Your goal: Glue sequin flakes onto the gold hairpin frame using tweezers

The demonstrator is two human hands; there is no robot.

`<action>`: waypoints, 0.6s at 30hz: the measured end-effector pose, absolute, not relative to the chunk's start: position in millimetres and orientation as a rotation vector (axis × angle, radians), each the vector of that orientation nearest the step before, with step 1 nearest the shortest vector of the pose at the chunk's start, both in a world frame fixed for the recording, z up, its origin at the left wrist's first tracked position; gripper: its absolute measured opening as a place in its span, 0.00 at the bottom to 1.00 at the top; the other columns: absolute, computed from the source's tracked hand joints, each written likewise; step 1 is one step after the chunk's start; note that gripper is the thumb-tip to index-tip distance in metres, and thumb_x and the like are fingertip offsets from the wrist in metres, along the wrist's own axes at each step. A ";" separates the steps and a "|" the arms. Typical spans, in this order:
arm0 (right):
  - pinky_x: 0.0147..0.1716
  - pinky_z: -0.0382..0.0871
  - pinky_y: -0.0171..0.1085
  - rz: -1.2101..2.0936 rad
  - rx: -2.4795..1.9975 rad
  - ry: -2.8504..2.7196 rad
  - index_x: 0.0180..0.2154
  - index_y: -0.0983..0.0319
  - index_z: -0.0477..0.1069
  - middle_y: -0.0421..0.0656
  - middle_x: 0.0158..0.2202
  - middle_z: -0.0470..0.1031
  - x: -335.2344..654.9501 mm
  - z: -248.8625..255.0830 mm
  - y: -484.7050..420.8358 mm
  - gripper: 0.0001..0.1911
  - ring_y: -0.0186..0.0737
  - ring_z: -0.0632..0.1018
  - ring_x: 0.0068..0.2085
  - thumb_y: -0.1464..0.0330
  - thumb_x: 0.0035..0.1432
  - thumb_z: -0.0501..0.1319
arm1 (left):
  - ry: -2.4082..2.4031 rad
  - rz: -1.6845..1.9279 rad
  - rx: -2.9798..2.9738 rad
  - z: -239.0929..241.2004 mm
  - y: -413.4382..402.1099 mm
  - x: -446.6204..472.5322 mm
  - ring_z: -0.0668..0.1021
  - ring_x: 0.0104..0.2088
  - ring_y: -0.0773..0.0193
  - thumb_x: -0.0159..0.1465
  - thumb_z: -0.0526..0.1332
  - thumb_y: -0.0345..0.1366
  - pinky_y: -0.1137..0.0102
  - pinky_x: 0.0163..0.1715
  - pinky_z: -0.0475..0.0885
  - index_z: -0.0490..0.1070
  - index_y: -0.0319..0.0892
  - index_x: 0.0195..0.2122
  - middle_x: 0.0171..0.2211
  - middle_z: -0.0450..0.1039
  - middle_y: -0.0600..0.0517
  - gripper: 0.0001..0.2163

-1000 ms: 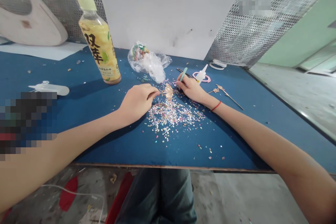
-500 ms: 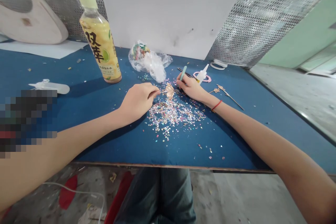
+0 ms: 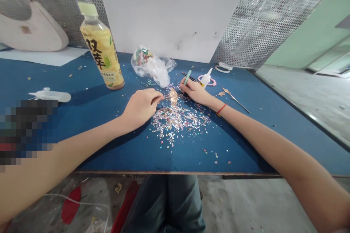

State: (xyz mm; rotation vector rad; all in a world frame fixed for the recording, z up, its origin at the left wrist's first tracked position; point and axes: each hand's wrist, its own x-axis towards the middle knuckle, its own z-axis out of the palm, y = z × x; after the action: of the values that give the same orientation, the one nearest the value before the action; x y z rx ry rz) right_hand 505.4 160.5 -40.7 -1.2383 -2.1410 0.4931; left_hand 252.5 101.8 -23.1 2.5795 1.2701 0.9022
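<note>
Fingers pinched, my left hand [image 3: 140,111] holds a gold hairpin [image 3: 173,96] by its thin end. The hairpin's broad openwork head lies just above the scattered sequins [image 3: 175,118]. My right hand [image 3: 194,91] is closed around teal tweezers [image 3: 187,76], whose upper end sticks up over the fingers; the tips are partly hidden close to the hairpin's right side. Behind that hand stands a small white glue bottle [image 3: 207,78] by a pink ring [image 3: 212,81]. To its right lie more gold hairpins [image 3: 237,102].
A yellow drink bottle [image 3: 102,51] stands at the back left, with a crumpled clear plastic bag [image 3: 160,71] beside it. On the left are a squeeze bottle [image 3: 53,95] and a white handbag [image 3: 41,29]. The blue table's front edge [image 3: 175,173] runs before my lap.
The whole view has shifted slightly, moving table things a little left and down. Both hands keep the same grips, close to the hairpin.
</note>
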 end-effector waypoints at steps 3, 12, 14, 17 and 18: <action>0.36 0.61 0.40 0.480 -1.223 -2.148 0.36 0.61 0.61 0.39 0.27 0.65 504.8 -39.1 159.2 0.06 0.36 0.67 0.29 0.66 0.66 0.51 | 1.267 0.905 2.581 -23.6 102.0 252.3 0.75 0.32 0.63 0.67 0.55 0.33 0.67 0.34 0.65 0.79 0.41 0.37 0.33 0.79 0.49 0.11; 0.35 0.62 0.40 0.525 -1.164 -2.101 0.36 0.60 0.61 0.39 0.27 0.65 507.4 -41.5 160.0 0.07 0.36 0.66 0.29 0.65 0.67 0.51 | 1.267 0.895 2.571 -24.3 102.5 253.0 0.75 0.32 0.62 0.68 0.55 0.34 0.66 0.34 0.66 0.79 0.41 0.36 0.33 0.79 0.48 0.12; 0.35 0.62 0.40 0.534 -1.126 -2.086 0.36 0.60 0.61 0.39 0.28 0.64 508.7 -40.8 159.5 0.07 0.36 0.66 0.30 0.65 0.67 0.51 | 1.264 0.890 2.571 -24.3 102.5 252.8 0.76 0.32 0.62 0.68 0.55 0.34 0.66 0.34 0.66 0.79 0.41 0.36 0.34 0.79 0.48 0.12; 0.36 0.63 0.40 0.534 -1.051 -2.064 0.35 0.59 0.60 0.39 0.29 0.64 509.5 -35.1 156.4 0.07 0.36 0.67 0.31 0.64 0.67 0.51 | 1.256 0.885 2.577 -24.2 102.3 252.0 0.76 0.32 0.62 0.67 0.55 0.34 0.66 0.34 0.66 0.79 0.41 0.36 0.34 0.79 0.48 0.12; 0.36 0.63 0.40 0.529 -1.024 -2.052 0.35 0.59 0.60 0.39 0.30 0.64 509.2 -31.9 153.9 0.07 0.36 0.67 0.32 0.64 0.67 0.51 | 1.252 0.883 2.580 -24.0 102.1 251.5 0.76 0.32 0.62 0.67 0.55 0.34 0.66 0.34 0.66 0.79 0.41 0.36 0.33 0.79 0.49 0.12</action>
State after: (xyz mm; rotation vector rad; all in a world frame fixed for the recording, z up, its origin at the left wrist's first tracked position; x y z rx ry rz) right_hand 509.2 153.9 -31.9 -1.0240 -2.0515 0.5292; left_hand 251.5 102.1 -24.0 2.5798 1.2521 0.8832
